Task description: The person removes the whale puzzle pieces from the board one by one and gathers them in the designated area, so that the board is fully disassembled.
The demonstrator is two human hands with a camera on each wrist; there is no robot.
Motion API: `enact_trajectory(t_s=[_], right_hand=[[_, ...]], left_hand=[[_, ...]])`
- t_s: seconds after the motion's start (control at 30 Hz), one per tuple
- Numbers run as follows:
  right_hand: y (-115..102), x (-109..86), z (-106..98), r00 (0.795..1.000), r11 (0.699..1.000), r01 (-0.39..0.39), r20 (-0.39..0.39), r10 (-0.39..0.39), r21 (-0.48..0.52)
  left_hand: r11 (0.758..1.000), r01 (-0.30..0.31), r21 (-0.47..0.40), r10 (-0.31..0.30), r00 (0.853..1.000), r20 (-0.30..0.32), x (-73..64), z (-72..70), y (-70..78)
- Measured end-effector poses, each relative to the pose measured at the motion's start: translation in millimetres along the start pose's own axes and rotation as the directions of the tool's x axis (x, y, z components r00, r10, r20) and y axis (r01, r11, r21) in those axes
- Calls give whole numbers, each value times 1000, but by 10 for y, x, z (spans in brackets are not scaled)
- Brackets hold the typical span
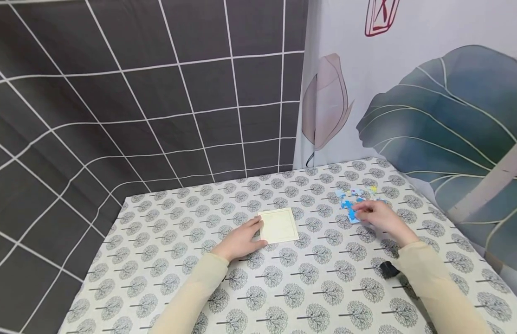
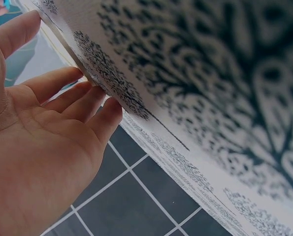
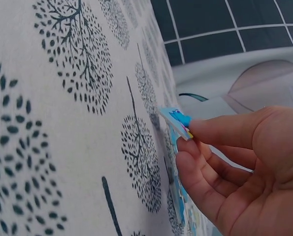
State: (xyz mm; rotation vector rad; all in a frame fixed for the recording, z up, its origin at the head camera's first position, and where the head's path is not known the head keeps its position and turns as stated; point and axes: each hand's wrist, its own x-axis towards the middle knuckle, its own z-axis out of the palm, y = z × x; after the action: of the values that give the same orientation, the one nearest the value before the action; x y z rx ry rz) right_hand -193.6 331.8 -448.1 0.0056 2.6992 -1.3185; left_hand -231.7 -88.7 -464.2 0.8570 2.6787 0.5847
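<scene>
A square cream board (image 1: 278, 225) with a thin line border lies flat on the cloth. My left hand (image 1: 241, 239) rests at its left side, thumb and fingertips touching the board's edge; the left wrist view shows these fingers (image 2: 94, 101) fairly straight along that edge. Farther right, my right hand (image 1: 377, 215) is held over a small group of blue jigsaw puzzle pieces (image 1: 351, 212). Between thumb and fingers it pinches one puzzle piece (image 3: 176, 122), blue with a little pink and yellow, tilted and raised off the cloth. My fingers partly hide the group.
A white tablecloth (image 1: 179, 260) printed with grey trees covers the table. Behind it hangs a dark curtain (image 1: 208, 93) with white grid lines, and at right a pale curtain (image 1: 342, 28) with large leaves. A black device (image 1: 389, 270) sits at my right wrist.
</scene>
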Motion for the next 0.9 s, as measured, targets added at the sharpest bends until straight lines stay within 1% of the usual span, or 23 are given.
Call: enact_trajectory(t_s=[0.27, 0.43, 0.7, 0.9], right_hand=[[9, 56, 24, 1000, 998, -6, -7, 6, -67], [46, 84, 47, 1000, 997, -9, -2, 9, -80], [76, 116, 66, 1000, 994, 9, -20, -11, -108], [31, 137, 66, 999, 991, -23, -25, 20, -135]], left_hand=[[1000, 5, 7, -5, 1000, 1, 7, 1, -1], [1000, 8, 9, -8, 1000, 4, 7, 7, -2], [1000, 8, 15, -8, 1000, 4, 11, 18, -17], [1000, 4, 12, -4, 1000, 1, 8, 15, -13]])
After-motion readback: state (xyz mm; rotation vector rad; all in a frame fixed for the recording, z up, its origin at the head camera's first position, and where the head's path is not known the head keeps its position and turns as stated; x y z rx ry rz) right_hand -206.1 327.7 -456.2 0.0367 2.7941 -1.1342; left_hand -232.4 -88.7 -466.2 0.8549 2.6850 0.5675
